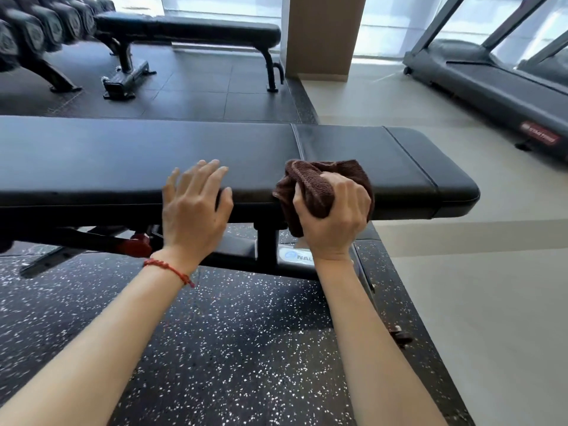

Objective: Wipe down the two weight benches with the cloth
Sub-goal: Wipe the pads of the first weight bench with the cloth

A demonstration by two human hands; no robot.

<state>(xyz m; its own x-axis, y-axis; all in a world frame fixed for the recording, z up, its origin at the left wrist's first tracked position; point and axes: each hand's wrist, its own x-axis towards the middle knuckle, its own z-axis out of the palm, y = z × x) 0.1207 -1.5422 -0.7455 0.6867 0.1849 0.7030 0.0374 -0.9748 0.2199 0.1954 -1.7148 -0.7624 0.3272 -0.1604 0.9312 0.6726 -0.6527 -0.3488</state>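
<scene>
Brown cloth point(319, 186) bunched on near bench point(123, 155) pad's front edge; our right hand point(333, 216) grips it, fingers curled. Our left hand point(195, 204) rests beside, fingers straight, spread. Second bench point(190, 29) behind, well apart.

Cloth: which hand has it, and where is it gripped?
The right hand grips the bunched brown cloth around its middle, at the bench's near edge. The left hand holds nothing.

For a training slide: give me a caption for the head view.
Right hand grips brown cloth on near bench; left hand rests beside it.
</scene>
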